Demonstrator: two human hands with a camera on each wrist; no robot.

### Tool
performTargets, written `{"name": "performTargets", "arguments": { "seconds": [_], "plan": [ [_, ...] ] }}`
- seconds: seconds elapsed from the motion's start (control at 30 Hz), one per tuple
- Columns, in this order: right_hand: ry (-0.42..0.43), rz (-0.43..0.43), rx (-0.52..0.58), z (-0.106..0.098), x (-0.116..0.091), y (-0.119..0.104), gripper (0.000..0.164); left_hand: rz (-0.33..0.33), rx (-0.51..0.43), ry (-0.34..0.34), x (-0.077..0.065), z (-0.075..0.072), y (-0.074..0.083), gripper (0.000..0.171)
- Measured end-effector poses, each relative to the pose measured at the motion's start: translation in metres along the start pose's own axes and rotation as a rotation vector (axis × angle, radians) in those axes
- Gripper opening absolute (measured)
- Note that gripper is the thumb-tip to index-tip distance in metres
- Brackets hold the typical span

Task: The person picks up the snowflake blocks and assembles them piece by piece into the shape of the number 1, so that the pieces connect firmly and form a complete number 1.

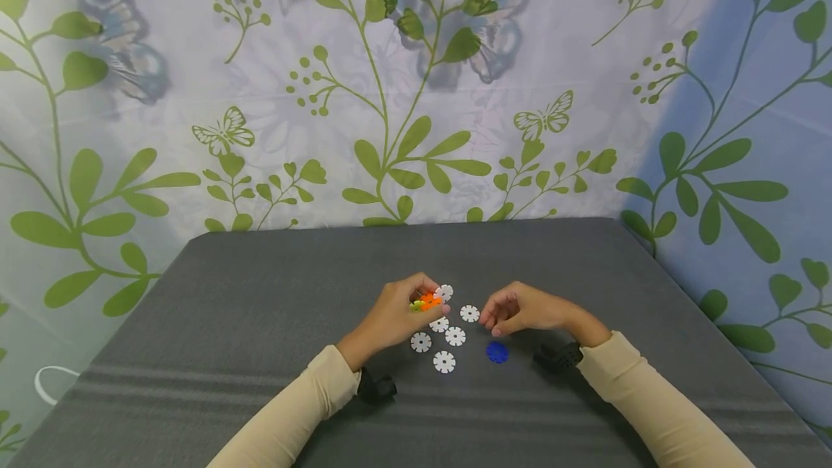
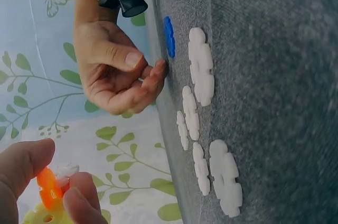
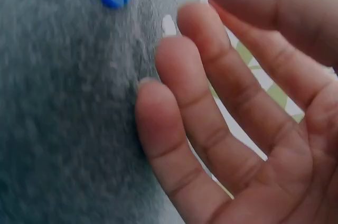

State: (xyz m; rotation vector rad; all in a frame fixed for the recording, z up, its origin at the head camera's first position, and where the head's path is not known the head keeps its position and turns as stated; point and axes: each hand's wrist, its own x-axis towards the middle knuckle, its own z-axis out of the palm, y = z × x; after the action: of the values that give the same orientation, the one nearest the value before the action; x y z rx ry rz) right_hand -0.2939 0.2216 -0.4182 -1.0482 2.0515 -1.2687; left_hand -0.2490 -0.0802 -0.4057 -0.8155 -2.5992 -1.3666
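Note:
My left hand (image 1: 395,315) pinches a small cluster of notched plastic discs between thumb and fingers. An orange disc (image 2: 48,188) shows between the fingertips, with a yellow-green disc (image 2: 47,214) below it. A white disc (image 1: 445,292) stands out from the far side of the cluster. My right hand (image 1: 528,308) hovers low over the table, fingers loosely bent and holding nothing. Just left of its fingertips lies a white disc (image 1: 464,313). Nearer to me than that hand is a blue disc (image 1: 492,354), flat on the cloth.
Several more white discs (image 1: 439,363) lie flat between the two hands on the grey table (image 1: 260,295). A patterned curtain (image 1: 416,92) hangs behind the table's far edge. Black wrist bands (image 1: 375,387) sit below the sleeves.

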Motion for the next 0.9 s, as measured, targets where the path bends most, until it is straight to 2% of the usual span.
{"name": "performTargets", "arguments": {
  "seconds": [0.1, 0.3, 0.7, 0.9],
  "plan": [
    [-0.055, 0.009, -0.004, -0.0023, -0.0017, 0.0008, 0.025, -0.01, -0.013, -0.004, -0.0001, -0.002, 0.0003, 0.023],
    [-0.125, 0.037, -0.095, -0.0028, -0.0029, -0.0016, 0.028, -0.021, -0.023, -0.011, -0.0004, -0.0046, -0.0004, 0.022],
    [-0.126, 0.021, -0.163, 0.0025, -0.0014, -0.0044, 0.025, -0.037, -0.041, -0.031, -0.0005, -0.0054, -0.0013, 0.022],
    [-0.115, 0.041, -0.109, 0.0031, -0.0009, -0.0039, 0.022, -0.015, -0.053, -0.033, -0.0008, -0.0053, -0.0016, 0.02]
  ]
}}
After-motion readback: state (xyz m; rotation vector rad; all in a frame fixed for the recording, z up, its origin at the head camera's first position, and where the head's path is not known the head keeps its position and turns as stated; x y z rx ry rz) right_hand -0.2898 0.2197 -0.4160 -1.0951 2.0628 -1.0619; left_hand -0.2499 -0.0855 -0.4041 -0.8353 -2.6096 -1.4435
